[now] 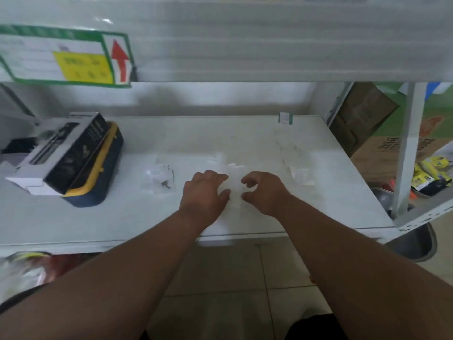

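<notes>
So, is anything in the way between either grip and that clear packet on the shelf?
Nothing visible. The left grip and right grip sit right at the clear packet on the white shelf, one each side. The other small bag lies apart to the left.

Behind your left hand (204, 192) and right hand (264, 192) your arms are bare, with a dark sleeve edge (22, 296) far back on the left.

Only a red arrow (120, 60) reads on the green-framed label (36, 57).
</notes>
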